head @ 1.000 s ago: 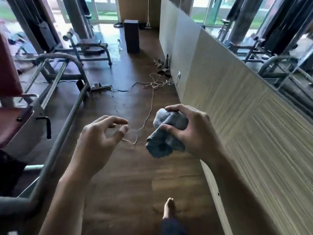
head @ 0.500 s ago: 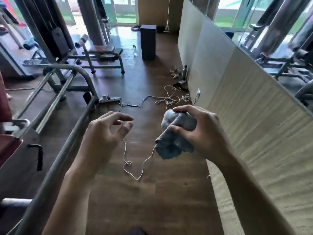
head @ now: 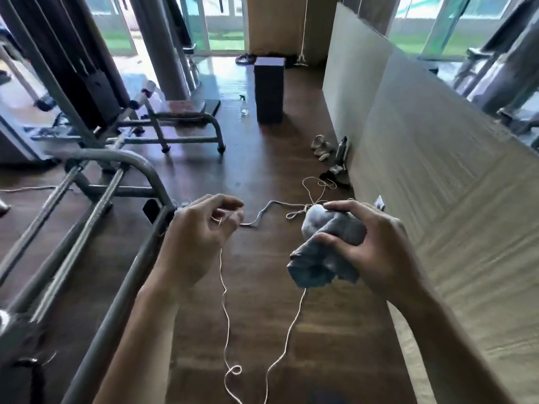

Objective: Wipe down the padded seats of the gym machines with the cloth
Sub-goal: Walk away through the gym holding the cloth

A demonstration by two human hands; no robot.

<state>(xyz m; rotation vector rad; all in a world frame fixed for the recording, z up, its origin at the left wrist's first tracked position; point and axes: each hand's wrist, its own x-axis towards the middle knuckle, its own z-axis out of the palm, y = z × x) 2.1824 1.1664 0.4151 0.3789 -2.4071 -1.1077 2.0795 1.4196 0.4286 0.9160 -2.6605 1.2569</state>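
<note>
- My right hand (head: 379,252) holds the cloth (head: 326,252) at the middle right of the frame. My grip is closed around it, with my thumb on the front and my fingers over the top.
- I keep the cloth in a ball so it does not hang down and drag on the floor (head: 262,176).
- My left hand (head: 201,237) is at the middle of the frame with nothing big in it. The fingers are curled in close, and thumb and finger seem to pinch the thin string (head: 224,301).
- The string hangs down from that hand, loops low near the bottom of the frame, and comes back up to the cloth. I think it is a loose thread from the cloth, but I cannot tell for sure.
- I think I hold it away so it does not tangle when I wipe.
- No seat is under my hands yet. A padded bench (head: 186,107) stands well apart at the upper left, beyond the grey frame (head: 137,161).
- I think that seat is next, so the wiping here has not begun.
- A spray bottle (head: 243,104) stands on the floor beside a dark box (head: 269,88), at the upper middle.
</note>
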